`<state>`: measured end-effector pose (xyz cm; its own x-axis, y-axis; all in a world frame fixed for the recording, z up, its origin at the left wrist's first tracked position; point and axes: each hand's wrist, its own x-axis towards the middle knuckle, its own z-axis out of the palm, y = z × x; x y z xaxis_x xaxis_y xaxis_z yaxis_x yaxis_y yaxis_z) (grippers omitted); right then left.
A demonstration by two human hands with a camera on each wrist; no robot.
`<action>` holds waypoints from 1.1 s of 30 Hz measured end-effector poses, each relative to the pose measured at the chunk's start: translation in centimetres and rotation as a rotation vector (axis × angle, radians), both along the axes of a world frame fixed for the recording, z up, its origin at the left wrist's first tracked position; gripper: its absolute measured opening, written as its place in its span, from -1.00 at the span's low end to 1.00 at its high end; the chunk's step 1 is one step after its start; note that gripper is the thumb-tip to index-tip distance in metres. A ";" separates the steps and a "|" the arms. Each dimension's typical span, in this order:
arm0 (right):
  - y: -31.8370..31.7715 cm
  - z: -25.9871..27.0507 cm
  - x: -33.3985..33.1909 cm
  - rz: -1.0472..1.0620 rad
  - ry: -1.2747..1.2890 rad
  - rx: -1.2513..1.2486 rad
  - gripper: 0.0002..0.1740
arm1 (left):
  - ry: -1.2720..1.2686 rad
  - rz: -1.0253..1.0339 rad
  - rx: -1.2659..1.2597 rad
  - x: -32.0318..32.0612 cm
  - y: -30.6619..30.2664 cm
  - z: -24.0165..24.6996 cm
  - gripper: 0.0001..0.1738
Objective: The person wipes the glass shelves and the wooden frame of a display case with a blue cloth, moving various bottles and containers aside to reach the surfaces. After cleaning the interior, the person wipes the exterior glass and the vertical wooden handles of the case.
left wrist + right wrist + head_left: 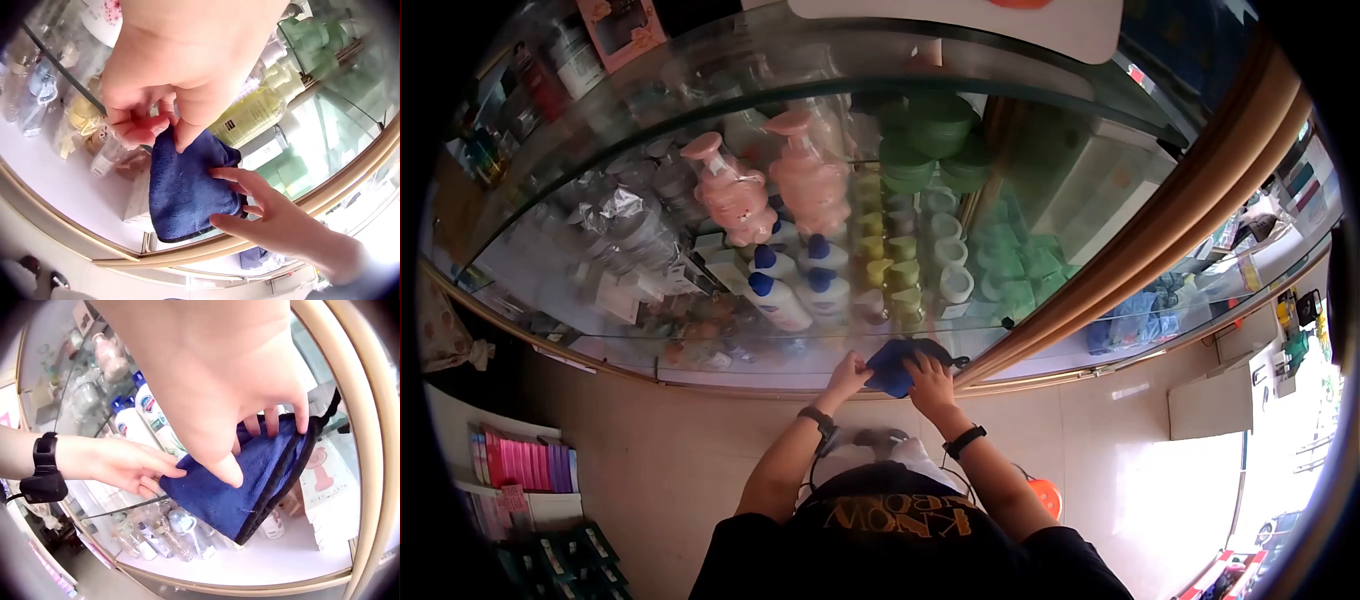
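Observation:
A dark blue cloth (888, 366) with black edging, folded over, is held between both hands at the front of a curved glass display case (730, 345). My left hand (849, 376) pinches one corner of it between thumb and fingers, as the left wrist view shows. Across the cloth from there, my right hand (932, 384) grips the other side, its thumb (226, 470) on the blue face and its fingertips near the black edge. A black loop (331, 406) sticks out from the cloth's far corner in the right wrist view.
Behind the glass stand pink pump bottles (810, 180), white bottles with blue caps (778, 300), yellow bottles (253, 119) and green containers (930, 140). A wooden post (1120, 255) rises right of the hands. Shelves with pink and purple packs (520, 462) are at lower left.

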<state>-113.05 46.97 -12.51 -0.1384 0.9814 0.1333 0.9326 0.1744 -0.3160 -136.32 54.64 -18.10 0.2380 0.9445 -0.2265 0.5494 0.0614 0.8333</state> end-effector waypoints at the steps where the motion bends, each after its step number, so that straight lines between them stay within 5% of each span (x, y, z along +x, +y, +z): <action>1: -0.1 1.0 -0.5 0.029 0.002 -0.109 -0.28 | 0.001 0.003 0.001 -0.9 -0.1 -0.2 -0.54; 9: 3.5 -0.2 -10.2 0.371 0.029 -0.184 -0.17 | 0.140 0.362 0.264 -14.7 1.8 -4.0 -0.65; 14: 5.0 0.4 -12.5 0.404 -0.030 -0.242 -0.29 | 0.190 0.390 0.306 -15.9 1.2 -1.1 -0.69; 18: 3.3 0.8 -8.9 0.303 -0.006 -0.280 -0.43 | 0.152 0.155 0.309 -12.6 1.2 -1.6 -0.67; 24: 0.0 1.4 -0.1 -0.085 -0.044 -0.224 -0.52 | -0.093 -0.098 -0.057 0.3 0.1 2.5 -0.74; 30: 2.1 -0.2 2.4 -0.346 0.078 -0.095 -0.20 | -0.208 -0.185 -0.093 8.3 0.4 2.2 -0.82; 33: 3.7 -2.3 2.1 -0.365 -0.116 -0.055 -0.13 | -0.216 -0.174 -0.074 8.6 0.7 2.4 -0.84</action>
<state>-110.98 50.69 -14.81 0.2102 0.9741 0.0832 0.9604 -0.1898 -0.2040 -127.67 55.29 -15.74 0.4448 0.8682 -0.2199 0.3676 0.0469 0.9288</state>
